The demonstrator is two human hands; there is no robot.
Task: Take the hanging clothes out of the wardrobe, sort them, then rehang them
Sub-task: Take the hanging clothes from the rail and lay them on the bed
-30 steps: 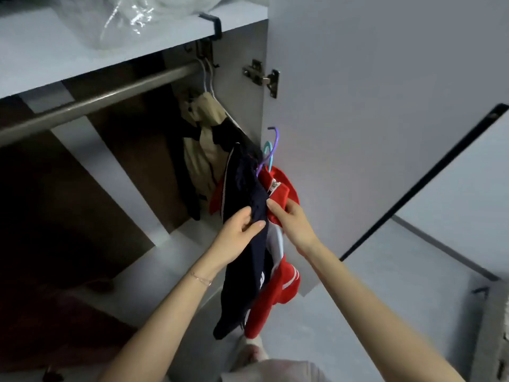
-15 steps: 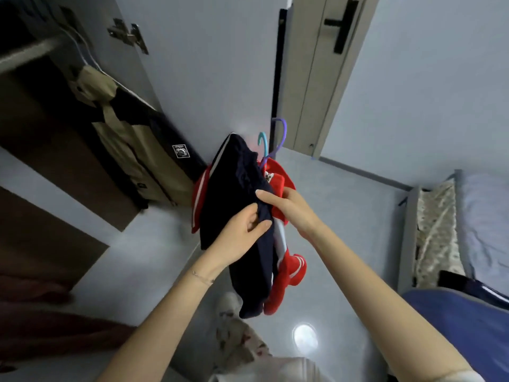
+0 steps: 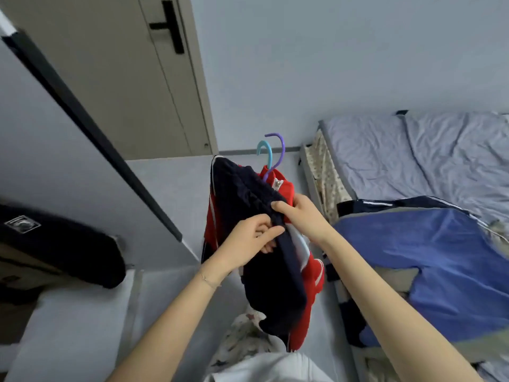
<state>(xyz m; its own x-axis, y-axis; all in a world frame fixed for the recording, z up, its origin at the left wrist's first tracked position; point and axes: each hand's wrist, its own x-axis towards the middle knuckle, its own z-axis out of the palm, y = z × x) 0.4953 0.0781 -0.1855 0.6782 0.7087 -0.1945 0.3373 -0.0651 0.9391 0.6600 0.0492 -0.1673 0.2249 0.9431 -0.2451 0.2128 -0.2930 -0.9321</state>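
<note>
Head view: a bundle of two garments on hangers is held up in front of the person, above the grey floor (image 3: 176, 194) and just left of the bed (image 3: 385, 153). A navy garment (image 3: 239, 188) with a white side stripe is draped over the front of a red garment (image 3: 312, 274), and both are seen hanging down toward the person's legs. Two hanger hooks are shown rising from the top of the bundle, a light blue hook (image 3: 265, 153) beside a purple hook (image 3: 279, 150). The navy fabric is pinched at its edge by the left hand (image 3: 252, 238), whose fingers are curled inward and whose wrist is ringed by a thin bracelet (image 3: 209, 281). The bundle is gripped from the other side by the right hand (image 3: 298, 216), with the thumb laid across the navy cloth and the fingers wrapped behind it. A blue garment (image 3: 429, 257) is spread on the bed over the pale lilac sheet. The open wardrobe door (image 3: 55, 161) is seen at left, with a dark garment (image 3: 55, 249) below it, and a beige room door (image 3: 110, 78) with a black handle (image 3: 168, 26) is shown behind.
</note>
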